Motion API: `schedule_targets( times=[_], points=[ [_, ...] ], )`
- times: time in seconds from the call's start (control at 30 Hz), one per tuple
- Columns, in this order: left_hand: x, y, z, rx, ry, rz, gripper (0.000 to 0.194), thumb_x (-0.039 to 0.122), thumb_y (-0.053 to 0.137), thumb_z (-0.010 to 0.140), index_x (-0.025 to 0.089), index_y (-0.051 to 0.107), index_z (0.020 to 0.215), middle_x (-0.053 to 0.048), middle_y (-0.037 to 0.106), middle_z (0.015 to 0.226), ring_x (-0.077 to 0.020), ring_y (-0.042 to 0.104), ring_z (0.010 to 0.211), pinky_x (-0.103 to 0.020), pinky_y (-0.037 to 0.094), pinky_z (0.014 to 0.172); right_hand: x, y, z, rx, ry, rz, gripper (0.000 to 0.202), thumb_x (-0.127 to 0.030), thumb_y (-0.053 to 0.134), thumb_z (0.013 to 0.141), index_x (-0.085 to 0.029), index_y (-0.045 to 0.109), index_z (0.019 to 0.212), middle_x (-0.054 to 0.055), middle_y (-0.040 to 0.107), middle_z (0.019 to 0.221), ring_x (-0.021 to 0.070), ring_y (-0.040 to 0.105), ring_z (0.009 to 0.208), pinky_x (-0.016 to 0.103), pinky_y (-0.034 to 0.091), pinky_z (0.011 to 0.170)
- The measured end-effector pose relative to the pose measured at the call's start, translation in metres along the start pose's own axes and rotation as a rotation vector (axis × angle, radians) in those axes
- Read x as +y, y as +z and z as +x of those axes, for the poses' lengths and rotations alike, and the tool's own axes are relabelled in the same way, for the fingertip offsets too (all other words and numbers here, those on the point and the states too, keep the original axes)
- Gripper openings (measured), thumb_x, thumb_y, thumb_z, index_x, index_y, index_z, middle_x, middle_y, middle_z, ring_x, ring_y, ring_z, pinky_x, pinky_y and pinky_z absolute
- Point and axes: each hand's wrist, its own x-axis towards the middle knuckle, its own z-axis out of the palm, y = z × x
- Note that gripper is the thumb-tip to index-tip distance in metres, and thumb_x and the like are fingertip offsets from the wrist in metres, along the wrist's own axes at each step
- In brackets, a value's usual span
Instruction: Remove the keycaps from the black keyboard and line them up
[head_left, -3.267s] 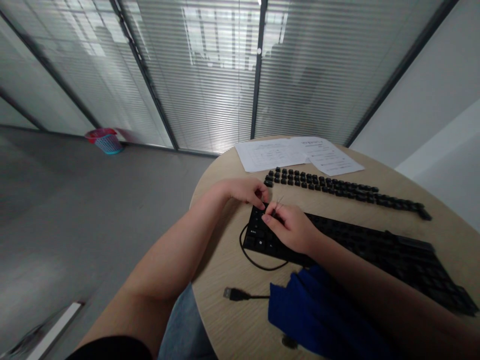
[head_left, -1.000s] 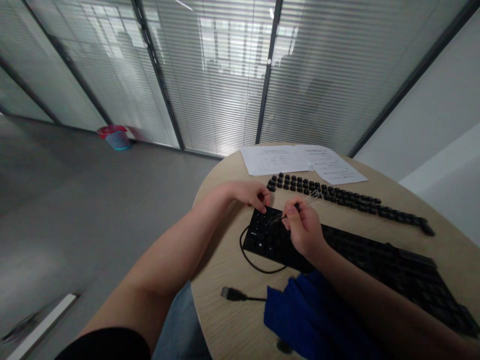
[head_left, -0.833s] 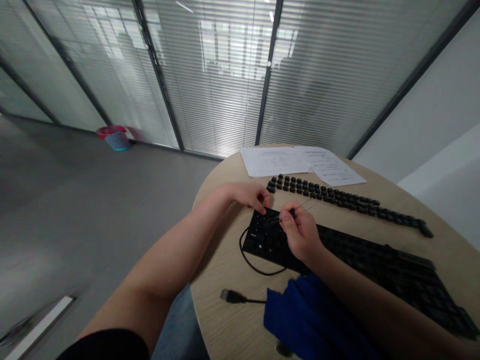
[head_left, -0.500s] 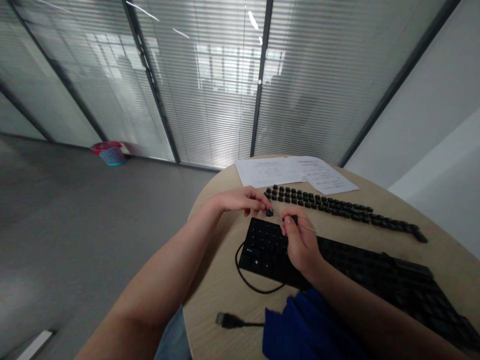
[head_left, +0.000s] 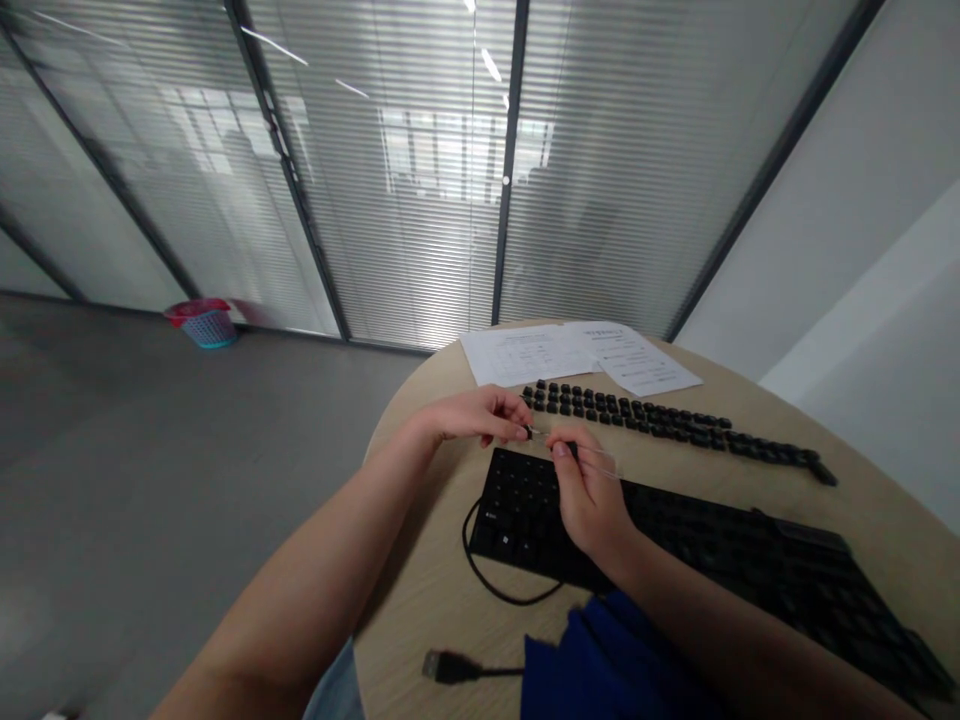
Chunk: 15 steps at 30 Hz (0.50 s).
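Note:
My left hand (head_left: pixel 487 412) pinches a small black keycap (head_left: pixel 529 432) between thumb and fingers, just past the keyboard's far left corner. My right hand (head_left: pixel 589 490) is closed around a wire keycap puller (head_left: pixel 573 449), its dark middle between thumb and fingers. Thin wires stick out at both ends, and those on the left reach the keycap; whether they grip it I cannot tell. Under my right hand and forearm lies a black keyboard (head_left: pixel 517 490), its middle partly hidden. Loose keycaps (head_left: pixel 630 408) stand in long rows beyond it.
Two printed sheets (head_left: pixel 525 355) overlap at the far side of the round wooden table (head_left: pixel 420 520). A black cable (head_left: pixel 499 592) loops at the keyboard's left, and a USB plug (head_left: pixel 450 667) lies near blue cloth (head_left: pixel 577 660). A basket (head_left: pixel 206 325) stands on the floor.
My left hand's fingers have closed further around the keycap, and the puller's wire ends now meet it. The hands are closer together. The whole view has shifted slightly.

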Motion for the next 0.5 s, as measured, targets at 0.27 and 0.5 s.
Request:
schedule_targets(
  times=[0.27,0.5],
  points=[
    [-0.004,-0.005,-0.001,0.155,0.037,-0.056,0.035,0.036,0.078,0.072,0.015,0.07,0.098,0.001,0.063,0.076,-0.0095,0.055,0.063,-0.017,0.041,0.046,0.004,-0.001,0.001,0.087,0.012,-0.008,0.017,-0.024,0.039,0.099,-0.023,0.056,0.094,0.004,0.06,0.088,0.0212,0.058,0.084,0.036,0.046,0.079],
    [-0.01,0.006,0.009,0.065,-0.06,0.1,0.031,0.028,0.071,0.077,0.018,0.069,0.107,0.001,0.064,0.081,-0.0093,0.055,0.062,-0.019,0.043,0.049,-0.008,-0.015,0.013,0.086,-0.085,-0.081,0.034,-0.027,0.033,0.101,-0.023,0.056,0.078,0.008,0.062,0.094,0.0253,0.058,0.099,0.043,0.043,0.091]
  ],
)
